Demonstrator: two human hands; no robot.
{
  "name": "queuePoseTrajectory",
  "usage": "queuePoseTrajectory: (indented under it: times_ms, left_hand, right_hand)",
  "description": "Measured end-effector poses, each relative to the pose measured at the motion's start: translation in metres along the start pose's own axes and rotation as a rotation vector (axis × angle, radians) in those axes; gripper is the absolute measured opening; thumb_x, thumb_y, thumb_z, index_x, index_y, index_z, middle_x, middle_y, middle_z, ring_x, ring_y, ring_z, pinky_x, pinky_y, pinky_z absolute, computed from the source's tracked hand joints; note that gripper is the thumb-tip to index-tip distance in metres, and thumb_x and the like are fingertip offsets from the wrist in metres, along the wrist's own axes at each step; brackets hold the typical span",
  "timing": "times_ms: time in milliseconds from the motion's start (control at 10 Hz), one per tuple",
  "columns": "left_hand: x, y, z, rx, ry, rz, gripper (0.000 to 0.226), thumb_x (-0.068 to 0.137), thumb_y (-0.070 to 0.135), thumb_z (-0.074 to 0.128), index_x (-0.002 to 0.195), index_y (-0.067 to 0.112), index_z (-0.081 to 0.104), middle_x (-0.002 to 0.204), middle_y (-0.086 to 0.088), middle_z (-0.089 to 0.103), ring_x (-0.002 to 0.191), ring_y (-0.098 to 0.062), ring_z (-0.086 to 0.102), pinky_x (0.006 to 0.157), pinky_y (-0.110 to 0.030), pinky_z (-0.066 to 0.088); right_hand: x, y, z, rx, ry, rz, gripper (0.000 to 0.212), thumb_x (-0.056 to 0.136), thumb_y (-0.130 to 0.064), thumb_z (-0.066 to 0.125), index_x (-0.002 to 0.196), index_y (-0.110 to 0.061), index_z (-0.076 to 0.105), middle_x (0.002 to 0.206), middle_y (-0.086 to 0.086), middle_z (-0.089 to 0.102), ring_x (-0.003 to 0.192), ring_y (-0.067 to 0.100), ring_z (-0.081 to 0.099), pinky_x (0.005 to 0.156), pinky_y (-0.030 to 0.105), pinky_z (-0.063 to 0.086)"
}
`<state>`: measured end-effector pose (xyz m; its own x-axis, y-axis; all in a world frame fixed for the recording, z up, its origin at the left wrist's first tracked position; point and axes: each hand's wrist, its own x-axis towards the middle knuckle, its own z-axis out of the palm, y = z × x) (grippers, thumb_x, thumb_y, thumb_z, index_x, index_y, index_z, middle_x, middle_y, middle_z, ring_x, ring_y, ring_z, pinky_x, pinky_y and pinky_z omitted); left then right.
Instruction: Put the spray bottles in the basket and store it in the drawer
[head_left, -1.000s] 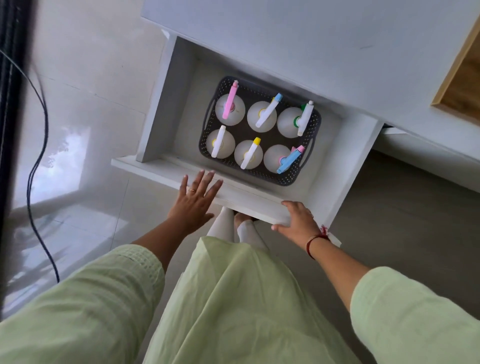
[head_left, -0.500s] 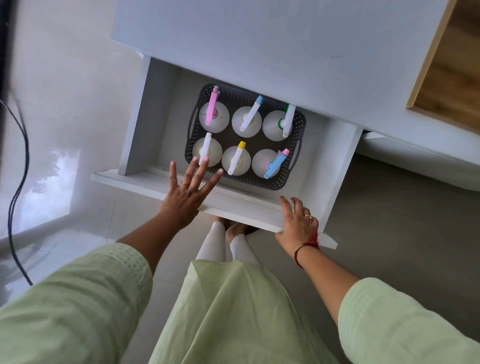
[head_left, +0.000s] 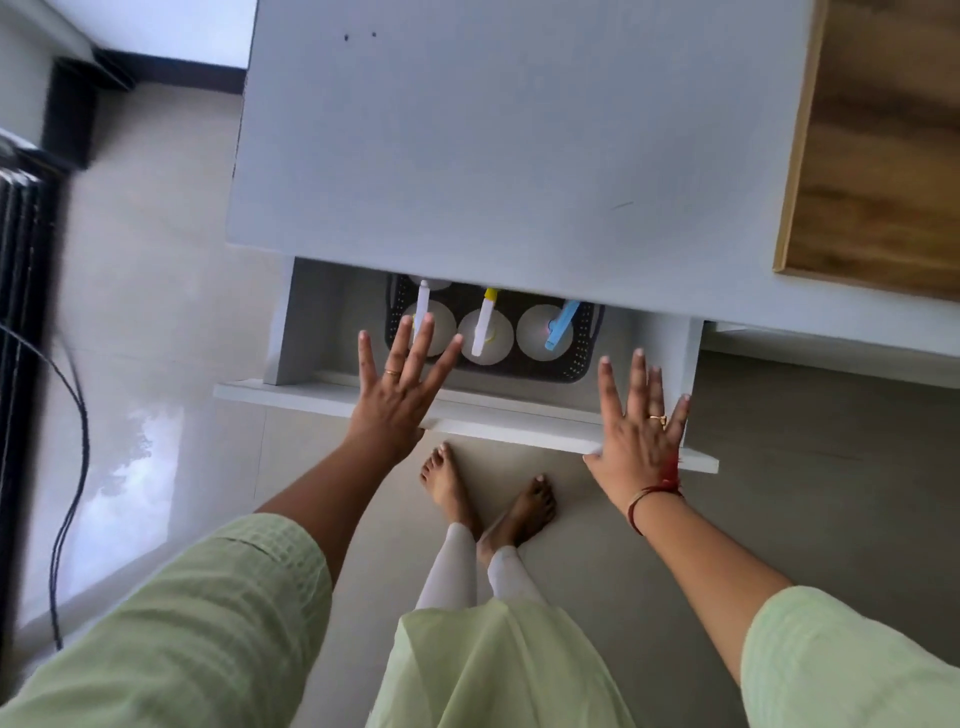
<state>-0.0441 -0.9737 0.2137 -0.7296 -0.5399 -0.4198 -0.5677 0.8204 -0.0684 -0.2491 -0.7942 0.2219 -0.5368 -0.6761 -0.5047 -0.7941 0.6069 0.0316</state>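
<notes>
The white drawer (head_left: 322, 397) is partly slid in under the white desk top (head_left: 493, 130). Inside it stands the dark perforated basket (head_left: 582, 364) with white spray bottles; only the front row shows: one with a white nozzle (head_left: 422, 306), one with a yellow-tipped nozzle (head_left: 485, 322), one with a blue nozzle (head_left: 558, 327). The back row is hidden under the desk top. My left hand (head_left: 400, 395) is flat with fingers spread against the drawer front's left part. My right hand (head_left: 641, 431) lies flat, fingers spread, on the drawer front's right end.
My bare feet (head_left: 483, 493) stand on the tiled floor right below the drawer front. A black cable (head_left: 78, 431) hangs at the left by a dark window frame. A wooden panel (head_left: 878, 135) sits at the upper right of the desk.
The drawer has slid inward, so the basket's back row of bottles is now hidden under the desk top. Both hands moved forward with the drawer front, and the right hand's fingers spread out.
</notes>
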Motion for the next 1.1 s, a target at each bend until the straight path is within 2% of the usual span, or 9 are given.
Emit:
queuePoseTrajectory:
  times_ms: [100, 200, 300, 400, 500, 600, 800, 900, 1100]
  left_hand:
    - [0.015, -0.006, -0.008, 0.013, 0.079, 0.016, 0.127, 0.063, 0.032, 0.083, 0.149, 0.026, -0.01, 0.155, -0.013, -0.015, 0.143, -0.035, -0.012, 0.108, -0.066, -0.003]
    - [0.031, -0.011, -0.016, 0.054, 0.139, 0.031, 0.127, 0.06, 0.032, 0.084, 0.151, 0.025, -0.004, 0.155, -0.014, -0.009, 0.145, -0.033, -0.004, 0.108, -0.067, 0.003]
    - [0.05, -0.013, -0.023, 0.127, 0.204, 0.063, 0.121, 0.062, 0.026, 0.083, 0.151, 0.024, 0.0, 0.155, -0.015, -0.004, 0.146, -0.036, 0.01, 0.108, -0.068, 0.012]
    - [0.067, -0.014, -0.028, 0.169, 0.255, 0.07, 0.114, 0.067, 0.017, 0.079, 0.151, 0.023, 0.003, 0.154, -0.016, -0.001, 0.145, -0.037, 0.019, 0.108, -0.067, 0.017]
    - [0.079, -0.017, -0.032, 0.132, 0.276, 0.047, 0.103, 0.075, 0.005, 0.066, 0.152, 0.023, -0.001, 0.156, -0.015, -0.004, 0.147, -0.037, 0.014, 0.11, -0.066, 0.013]
    - [0.09, -0.014, -0.038, 0.086, 0.272, 0.021, 0.091, 0.081, 0.001, 0.055, 0.15, 0.022, 0.0, 0.159, -0.017, 0.011, 0.146, -0.038, 0.015, 0.11, -0.066, 0.012]
    - [0.101, -0.01, -0.041, 0.03, 0.246, -0.011, 0.091, 0.085, 0.009, 0.055, 0.15, 0.021, -0.007, 0.16, -0.017, 0.005, 0.148, -0.036, 0.007, 0.112, -0.065, 0.006]
    - [0.103, -0.006, -0.042, 0.03, 0.259, -0.025, 0.088, 0.085, 0.014, 0.06, 0.152, 0.019, 0.002, 0.159, -0.019, 0.01, 0.147, -0.037, 0.012, 0.111, -0.066, 0.009]
    - [0.099, 0.001, -0.045, -0.036, 0.243, -0.055, 0.088, 0.087, 0.024, 0.059, 0.152, 0.018, 0.0, 0.16, -0.018, 0.004, 0.148, -0.037, 0.007, 0.112, -0.065, 0.006]
  right_hand:
    - [0.016, 0.0, -0.009, -0.035, 0.03, -0.02, 0.125, 0.075, -0.031, 0.074, 0.139, -0.032, -0.033, 0.148, 0.006, -0.036, 0.15, 0.03, -0.002, 0.115, 0.059, -0.001]
    - [0.032, 0.0, -0.015, -0.038, 0.075, -0.021, 0.125, 0.076, -0.03, 0.073, 0.138, -0.031, -0.036, 0.146, 0.005, -0.04, 0.149, 0.029, -0.006, 0.111, 0.058, -0.007]
    - [0.048, 0.002, -0.023, -0.034, 0.139, -0.02, 0.124, 0.074, -0.029, 0.076, 0.143, -0.03, -0.027, 0.15, 0.007, -0.033, 0.147, 0.027, -0.008, 0.11, 0.058, -0.009]
    - [0.065, 0.005, -0.035, -0.061, 0.175, -0.029, 0.123, 0.073, -0.027, 0.077, 0.144, -0.029, -0.024, 0.153, 0.007, -0.025, 0.149, 0.031, 0.0, 0.111, 0.059, -0.007]
    - [0.082, 0.004, -0.045, -0.076, 0.187, -0.023, 0.122, 0.076, -0.025, 0.075, 0.143, -0.029, -0.026, 0.16, 0.008, -0.017, 0.15, 0.031, 0.0, 0.111, 0.059, -0.007]
    - [0.095, 0.009, -0.051, -0.04, 0.195, 0.029, 0.117, 0.077, -0.026, 0.074, 0.148, -0.028, -0.02, 0.161, 0.01, -0.01, 0.15, 0.031, 0.0, 0.112, 0.061, -0.005]
    - [0.107, 0.019, -0.053, -0.018, 0.188, 0.053, 0.105, 0.081, -0.026, 0.069, 0.152, -0.025, -0.008, 0.162, 0.01, -0.007, 0.15, 0.03, 0.002, 0.113, 0.062, -0.001]
    - [0.108, 0.023, -0.053, -0.025, 0.18, 0.052, 0.102, 0.083, -0.029, 0.068, 0.152, -0.025, -0.007, 0.162, 0.01, -0.006, 0.15, 0.03, 0.003, 0.113, 0.063, -0.001]
    - [0.101, 0.028, -0.055, 0.043, 0.214, 0.055, 0.1, 0.084, -0.033, 0.066, 0.152, -0.024, -0.007, 0.162, 0.01, -0.007, 0.15, 0.03, 0.001, 0.114, 0.061, -0.002]
